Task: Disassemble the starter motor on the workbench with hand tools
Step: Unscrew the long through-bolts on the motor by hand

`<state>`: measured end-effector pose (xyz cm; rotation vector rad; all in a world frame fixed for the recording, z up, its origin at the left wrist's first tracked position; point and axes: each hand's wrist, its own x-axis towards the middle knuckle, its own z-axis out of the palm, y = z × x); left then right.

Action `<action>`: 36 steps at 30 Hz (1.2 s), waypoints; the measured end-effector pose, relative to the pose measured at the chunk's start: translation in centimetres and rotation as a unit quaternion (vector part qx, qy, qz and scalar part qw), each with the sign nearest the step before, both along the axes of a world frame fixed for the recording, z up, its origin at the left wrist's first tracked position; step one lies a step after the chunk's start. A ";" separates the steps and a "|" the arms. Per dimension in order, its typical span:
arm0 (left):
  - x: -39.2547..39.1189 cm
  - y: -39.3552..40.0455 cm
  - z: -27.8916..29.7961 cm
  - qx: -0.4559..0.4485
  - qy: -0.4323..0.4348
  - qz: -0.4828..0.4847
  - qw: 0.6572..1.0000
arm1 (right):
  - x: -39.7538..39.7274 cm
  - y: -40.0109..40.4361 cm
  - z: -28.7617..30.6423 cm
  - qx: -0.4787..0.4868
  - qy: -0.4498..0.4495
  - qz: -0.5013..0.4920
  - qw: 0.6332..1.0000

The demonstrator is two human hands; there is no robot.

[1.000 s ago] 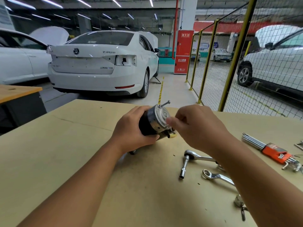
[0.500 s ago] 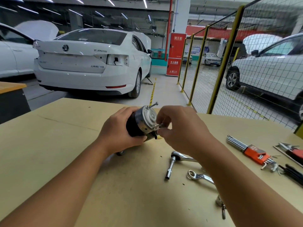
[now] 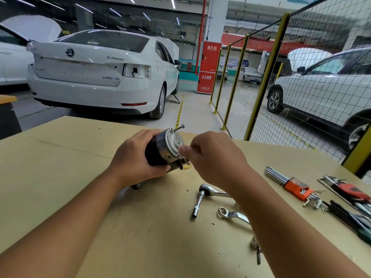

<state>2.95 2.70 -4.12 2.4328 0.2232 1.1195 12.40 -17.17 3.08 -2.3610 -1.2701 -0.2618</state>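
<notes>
On the workbench point(image 3: 60, 177), left hand point(image 3: 136, 159) still grips the starter motor point(image 3: 164, 149); right hand point(image 3: 212, 157) fingers stay pinched at its end cap.

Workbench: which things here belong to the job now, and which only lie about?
In use: motor, bolt, left hand, right hand.
Lying about: ratchet, wrench, hex keys, red tool set.

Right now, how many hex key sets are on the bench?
2: one in an orange holder right of the ratchet, one in a red holder at the right edge. Others may lie out of frame.
</notes>
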 end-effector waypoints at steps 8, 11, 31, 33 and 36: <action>0.2 0.2 -0.2 0.007 -0.005 0.003 1.000 | 0.0 0.0 -0.2 0.004 0.014 0.002 1.000; 0.2 0.3 -0.2 0.007 -0.004 0.001 1.000 | 0.2 0.1 -0.1 0.027 0.031 0.033 0.999; 0.1 0.3 -0.3 0.014 -0.004 0.003 1.000 | 0.3 0.1 -0.2 0.021 0.021 0.022 0.999; 0.1 0.3 -0.3 0.014 -0.004 0.001 1.000 | 0.2 -0.1 -0.1 0.024 0.020 0.025 0.999; 0.2 0.3 -0.3 0.017 -0.006 0.004 1.000 | 0.2 0.0 -0.3 -0.005 0.008 0.006 1.000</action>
